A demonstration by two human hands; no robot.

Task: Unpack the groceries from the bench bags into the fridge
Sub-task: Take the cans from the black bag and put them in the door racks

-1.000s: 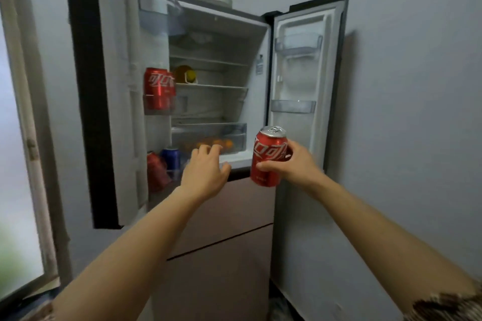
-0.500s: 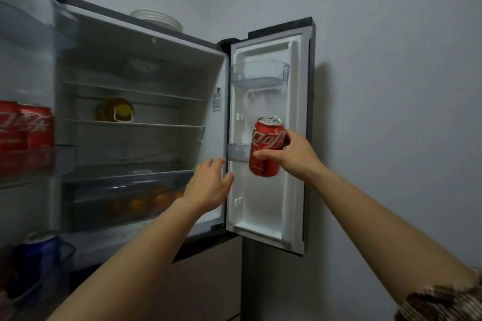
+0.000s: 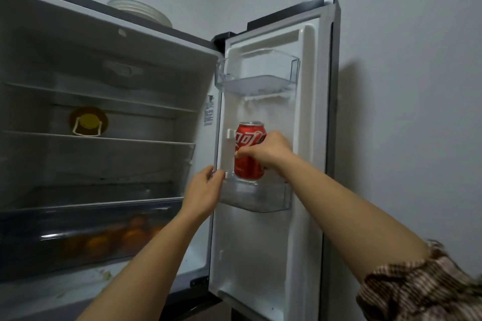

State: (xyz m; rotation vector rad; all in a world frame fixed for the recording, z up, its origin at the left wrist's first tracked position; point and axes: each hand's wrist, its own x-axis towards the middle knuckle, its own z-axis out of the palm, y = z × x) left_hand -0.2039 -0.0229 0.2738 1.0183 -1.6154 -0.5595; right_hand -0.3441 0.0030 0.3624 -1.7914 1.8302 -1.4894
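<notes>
My right hand (image 3: 268, 150) grips a red soda can (image 3: 247, 167) upright, its base just at the rim of the clear middle door bin (image 3: 260, 197) on the open right fridge door (image 3: 307, 138). My left hand (image 3: 204, 191) is at the bin's left end, fingers touching its corner and the door's inner edge. The fridge interior (image 3: 104, 159) stands open to the left, with glass shelves.
A clear upper door bin (image 3: 257, 75) hangs above the can. A yellow-lidded jar (image 3: 88, 122) sits on a middle shelf. Oranges (image 3: 109, 240) lie in the crisper drawer. Plates (image 3: 140, 10) are stacked on top of the fridge. A grey wall stands to the right.
I have moved closer to the right door. My right hand carried the can up and into the door, down to the middle bin; my left hand reached forward to the bin's left corner.
</notes>
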